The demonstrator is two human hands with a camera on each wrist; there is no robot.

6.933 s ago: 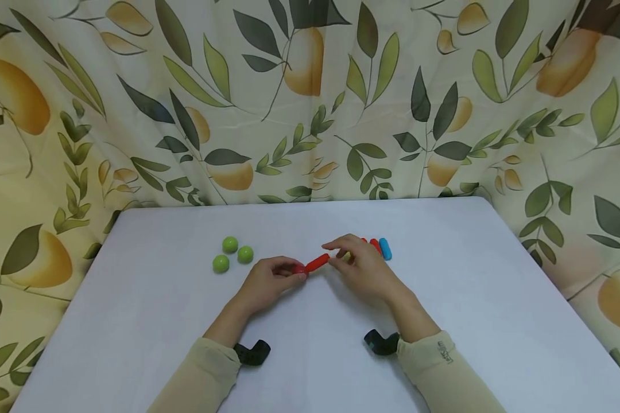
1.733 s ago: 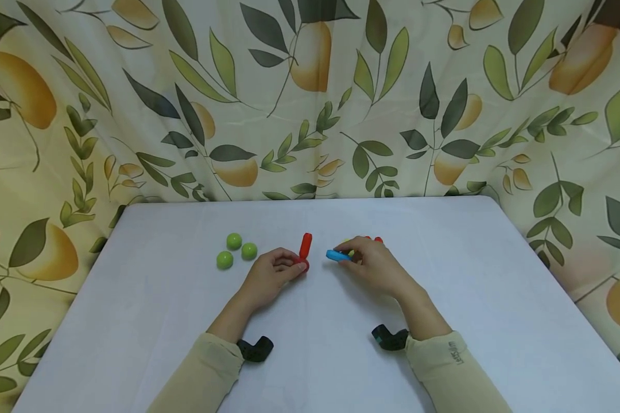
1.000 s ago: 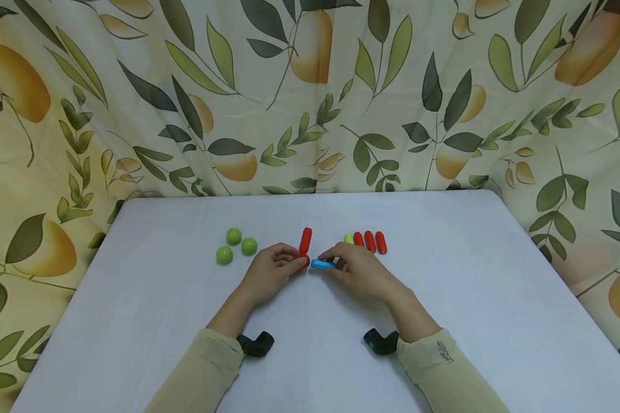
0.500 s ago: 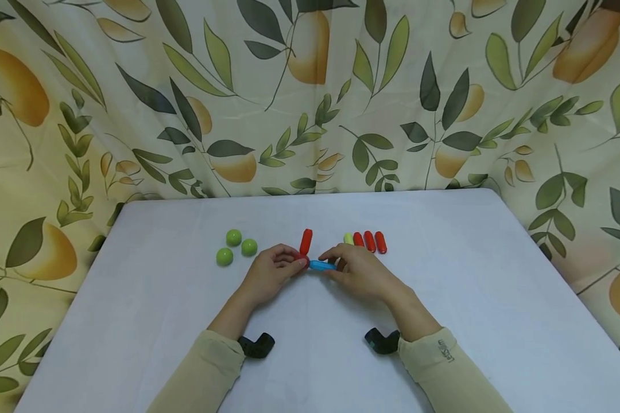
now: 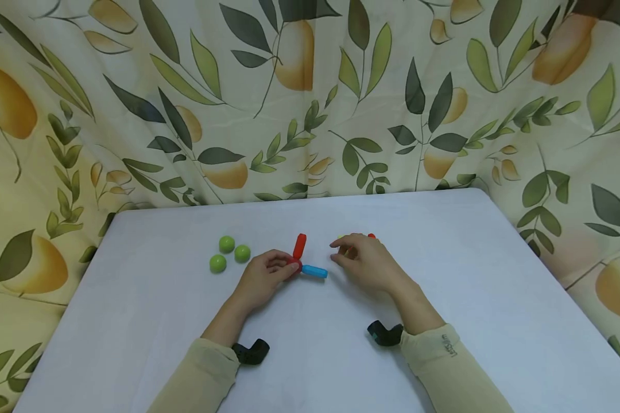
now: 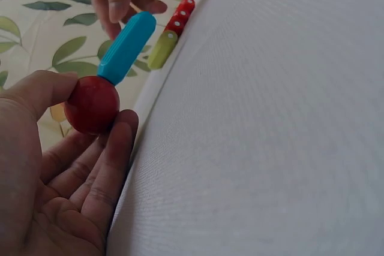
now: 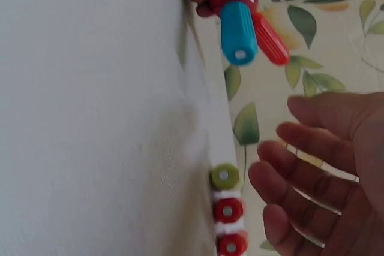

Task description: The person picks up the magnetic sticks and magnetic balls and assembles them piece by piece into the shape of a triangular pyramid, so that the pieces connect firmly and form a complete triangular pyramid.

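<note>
My left hand (image 5: pixel 260 279) pinches a shiny red ball (image 6: pixel 93 105) between thumb and fingers. Two ribbed rods join the ball: a red rod (image 5: pixel 299 246) pointing toward the back and a blue rod (image 5: pixel 315 271) pointing right. My right hand (image 5: pixel 369 261) is to the right of the blue rod, apart from it, fingers loosely bent and holding nothing. Near those fingers, the right wrist view shows a yellow-green rod (image 7: pixel 225 176) in a row with red rods (image 7: pixel 228 211), their ends bearing pale round spots. In the head view my right hand hides most of that row.
Three green balls (image 5: pixel 226 244) lie to the left of my left hand on the white tabletop (image 5: pixel 150 310). A leaf-and-fruit patterned cloth (image 5: pixel 310 126) hangs behind the table's far edge. Each wrist wears a black device (image 5: pixel 252 351).
Earlier my right hand was at the red rod by the ball. It then brought the blue rod to the ball, let go and drew back right. My left hand keeps its hold on the ball.
</note>
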